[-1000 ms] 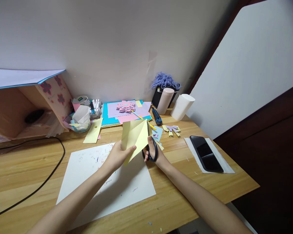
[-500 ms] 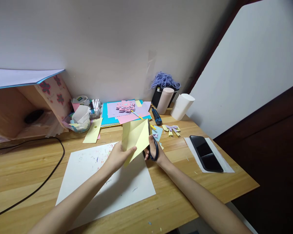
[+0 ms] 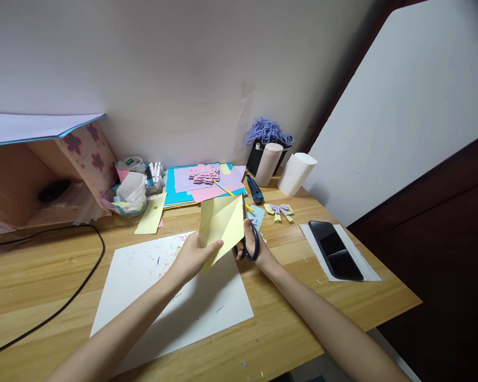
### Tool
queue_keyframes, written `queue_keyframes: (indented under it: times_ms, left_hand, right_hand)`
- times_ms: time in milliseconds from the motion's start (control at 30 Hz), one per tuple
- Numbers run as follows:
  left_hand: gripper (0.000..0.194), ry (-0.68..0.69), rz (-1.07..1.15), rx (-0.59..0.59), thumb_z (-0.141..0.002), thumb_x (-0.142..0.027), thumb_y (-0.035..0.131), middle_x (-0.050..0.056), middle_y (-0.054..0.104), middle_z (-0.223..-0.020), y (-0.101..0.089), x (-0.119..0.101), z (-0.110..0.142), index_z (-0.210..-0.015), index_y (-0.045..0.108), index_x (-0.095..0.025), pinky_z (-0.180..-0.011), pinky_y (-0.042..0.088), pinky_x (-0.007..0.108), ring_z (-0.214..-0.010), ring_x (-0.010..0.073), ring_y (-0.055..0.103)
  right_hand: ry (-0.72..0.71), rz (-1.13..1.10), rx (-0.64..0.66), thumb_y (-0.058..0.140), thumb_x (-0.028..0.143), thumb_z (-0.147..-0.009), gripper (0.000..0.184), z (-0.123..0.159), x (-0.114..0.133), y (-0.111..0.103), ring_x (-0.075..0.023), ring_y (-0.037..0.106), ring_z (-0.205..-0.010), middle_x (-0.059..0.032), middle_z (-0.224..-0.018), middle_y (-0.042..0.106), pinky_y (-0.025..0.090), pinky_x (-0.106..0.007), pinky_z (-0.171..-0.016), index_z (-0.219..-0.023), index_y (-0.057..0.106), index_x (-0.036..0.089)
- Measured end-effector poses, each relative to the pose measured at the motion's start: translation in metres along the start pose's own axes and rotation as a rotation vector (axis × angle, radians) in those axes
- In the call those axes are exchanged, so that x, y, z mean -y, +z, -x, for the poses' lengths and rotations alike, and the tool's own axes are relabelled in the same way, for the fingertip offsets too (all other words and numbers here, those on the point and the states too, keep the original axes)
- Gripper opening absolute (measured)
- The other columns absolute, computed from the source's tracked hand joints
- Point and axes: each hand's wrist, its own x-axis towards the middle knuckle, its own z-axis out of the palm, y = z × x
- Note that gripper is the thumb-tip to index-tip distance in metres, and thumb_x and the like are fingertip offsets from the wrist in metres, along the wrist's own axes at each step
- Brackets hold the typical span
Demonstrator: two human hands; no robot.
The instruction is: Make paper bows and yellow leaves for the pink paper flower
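Observation:
Creased yellow paper [image 3: 223,222] is pinched in my left hand [image 3: 193,255], thumb lying on its lower part. My right hand [image 3: 258,249] grips dark-handled scissors [image 3: 252,241], fingers through the loops. Their blades stand upright along the paper's right edge, partly hidden by it, so I cannot tell how far they are apart. Both hands are raised over a white sheet [image 3: 143,302] with coloured marks. Behind the scissors lie a blue paper piece [image 3: 258,213] and a yellow-and-purple paper bow [image 3: 279,210].
A pink paper flower [image 3: 204,174] rests on stacked coloured paper at the back. A blue utility knife [image 3: 255,190], a white paper roll [image 3: 297,174] and a phone [image 3: 335,249] are to the right. Left are a cardboard box [image 3: 90,146], markers [image 3: 155,175] and a black cable [image 3: 97,265].
My right hand and the scissors have shifted very slightly to the right. The paper and my left hand look nearly unchanged.

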Motion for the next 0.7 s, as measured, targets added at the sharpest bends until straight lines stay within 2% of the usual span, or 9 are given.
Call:
queue_keyframes:
  times_ms: [233, 400, 533, 633, 700]
  left_hand:
    - [0.04, -0.01, 0.0, -0.007, -0.072, -0.04, 0.059, 0.011, 0.068, -0.093, 0.001, 0.001, 0.0, -0.1, 0.06, -0.012, -0.061, 0.046, 0.028, -0.077, 0.0227, 0.062]
    - [0.041, -0.063, 0.026, -0.042, -0.069, -0.042, 0.061, 0.007, 0.067, -0.079, -0.006, -0.006, -0.001, -0.096, 0.061, -0.012, -0.052, 0.043, 0.026, -0.06, 0.0169, 0.058]
    - [0.04, -0.123, -0.016, -0.059, -0.065, -0.044, 0.065, 0.005, 0.064, -0.072, -0.034, -0.018, -0.005, -0.09, 0.063, -0.012, -0.048, 0.039, 0.022, -0.054, 0.0132, 0.053]
    - [0.036, -0.12, -0.101, 0.055, -0.062, -0.042, 0.069, 0.002, 0.061, -0.069, -0.064, -0.023, -0.008, -0.085, 0.065, -0.014, -0.047, 0.035, 0.019, -0.056, 0.0117, 0.05]
    - [0.033, -0.098, -0.151, 0.134, -0.061, -0.039, 0.07, 0.001, 0.06, -0.067, -0.08, -0.023, -0.009, -0.083, 0.067, -0.016, -0.045, 0.032, 0.018, -0.055, 0.0116, 0.049]
  right_hand:
    - [0.053, -0.006, -0.055, 0.032, 0.085, -0.062, 0.066, 0.002, 0.003, 0.0, -0.0075, 0.041, -0.026, 0.0096, -0.037, 0.034, 0.042, -0.019, -0.029, -0.064, 0.042, 0.02]
    - [0.069, -0.08, -0.066, 0.035, 0.085, -0.06, 0.065, -0.002, 0.002, 0.001, -0.0079, 0.041, -0.025, 0.0102, -0.036, 0.034, 0.04, -0.019, -0.027, -0.063, 0.04, 0.02]
    - [-0.024, -0.143, -0.166, 0.042, 0.08, -0.063, 0.06, -0.007, 0.011, -0.007, -0.0071, 0.041, -0.027, 0.0087, -0.039, 0.039, 0.039, -0.019, -0.029, -0.062, 0.041, 0.02]
    - [-0.188, -0.04, -0.273, 0.056, 0.064, -0.069, 0.047, -0.008, 0.021, -0.021, -0.0082, 0.052, -0.039, 0.001, -0.056, 0.058, 0.045, -0.02, -0.041, -0.066, 0.049, 0.018]
    - [-0.267, -0.004, -0.286, 0.064, 0.056, -0.068, 0.039, -0.01, 0.027, -0.03, -0.0128, 0.06, -0.053, -0.0026, -0.066, 0.065, 0.05, -0.024, -0.053, -0.069, 0.05, 0.019]
